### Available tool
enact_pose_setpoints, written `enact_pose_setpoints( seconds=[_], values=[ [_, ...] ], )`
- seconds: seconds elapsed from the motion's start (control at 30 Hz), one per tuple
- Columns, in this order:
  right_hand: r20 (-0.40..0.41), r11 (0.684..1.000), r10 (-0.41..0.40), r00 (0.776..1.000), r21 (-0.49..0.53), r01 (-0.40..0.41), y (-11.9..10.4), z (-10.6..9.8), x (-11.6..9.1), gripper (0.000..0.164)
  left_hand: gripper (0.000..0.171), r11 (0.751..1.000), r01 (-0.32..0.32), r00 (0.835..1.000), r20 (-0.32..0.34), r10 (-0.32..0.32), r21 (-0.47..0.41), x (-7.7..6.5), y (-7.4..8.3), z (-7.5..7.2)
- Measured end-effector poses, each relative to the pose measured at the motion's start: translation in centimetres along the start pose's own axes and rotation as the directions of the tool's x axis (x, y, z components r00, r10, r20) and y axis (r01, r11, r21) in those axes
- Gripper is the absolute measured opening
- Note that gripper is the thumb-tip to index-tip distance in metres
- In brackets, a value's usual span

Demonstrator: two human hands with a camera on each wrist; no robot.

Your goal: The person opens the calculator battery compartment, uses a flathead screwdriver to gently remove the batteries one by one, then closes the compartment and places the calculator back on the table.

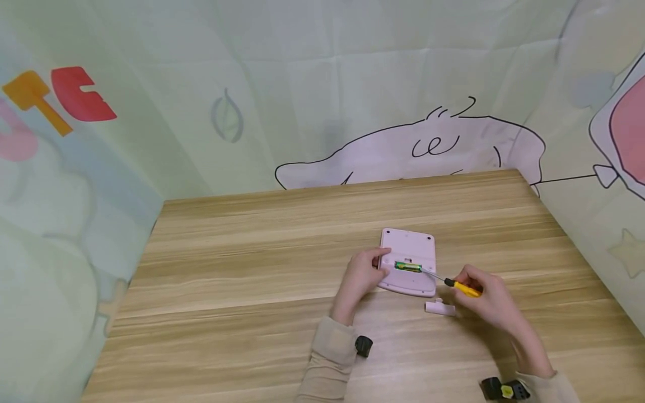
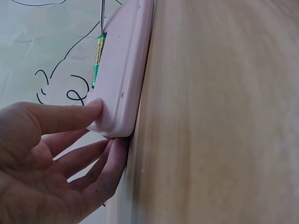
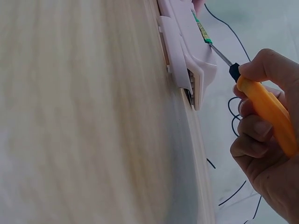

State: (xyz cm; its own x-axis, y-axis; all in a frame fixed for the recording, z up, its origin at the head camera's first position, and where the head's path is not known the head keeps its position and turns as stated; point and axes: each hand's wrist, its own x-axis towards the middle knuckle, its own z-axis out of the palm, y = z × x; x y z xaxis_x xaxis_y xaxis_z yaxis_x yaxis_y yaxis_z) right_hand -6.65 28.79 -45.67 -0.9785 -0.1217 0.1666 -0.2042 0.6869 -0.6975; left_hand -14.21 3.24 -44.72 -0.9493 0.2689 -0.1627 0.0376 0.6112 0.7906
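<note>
A pale pink calculator [image 1: 409, 246] lies back side up on the table, its battery slot exposed. In the slot sits a green and gold battery [image 1: 408, 267]. My left hand [image 1: 361, 272] grips the calculator's left edge, with the thumb [image 2: 96, 109] on the back face and other fingers at its side and underside. My right hand [image 1: 487, 294] holds a screwdriver [image 3: 266, 105] by its yellow-orange handle. The screwdriver's metal tip meets the right end of the battery. Just below the calculator's lower right corner is a small pink battery cover [image 1: 440, 307], touched by neither hand.
The wood-grain table [image 1: 242, 280] extends widely to the left of the hands. Its far edge meets a printed cloth backdrop [image 1: 312, 84]. Dark straps with small devices sit at both wrists, the right one [image 1: 505, 389] near the bottom edge.
</note>
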Motion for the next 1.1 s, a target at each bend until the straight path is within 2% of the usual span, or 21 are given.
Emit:
enact_pose_setpoints(
  seconds=[0.6,0.73,1.1],
  values=[
    [0.029,0.998,0.061,0.998,0.009,-0.061,-0.39,-0.37,0.04,0.015,0.046,1.000,0.019,1.000,0.012,-0.019,-0.020,0.05,0.10,-0.04],
    [0.021,0.999,0.050,0.999,-0.007,-0.050,-0.44,-0.40,-0.02,0.014,0.046,0.999,0.034,0.999,0.017,-0.034,-0.026,0.10,0.14,-0.06],
    [-0.019,0.999,0.023,1.000,-0.045,-0.024,-0.61,-0.44,-0.08,0.014,0.046,0.999,0.026,0.999,0.021,-0.025,-0.028,0.22,-0.10,-0.05]
  ],
)
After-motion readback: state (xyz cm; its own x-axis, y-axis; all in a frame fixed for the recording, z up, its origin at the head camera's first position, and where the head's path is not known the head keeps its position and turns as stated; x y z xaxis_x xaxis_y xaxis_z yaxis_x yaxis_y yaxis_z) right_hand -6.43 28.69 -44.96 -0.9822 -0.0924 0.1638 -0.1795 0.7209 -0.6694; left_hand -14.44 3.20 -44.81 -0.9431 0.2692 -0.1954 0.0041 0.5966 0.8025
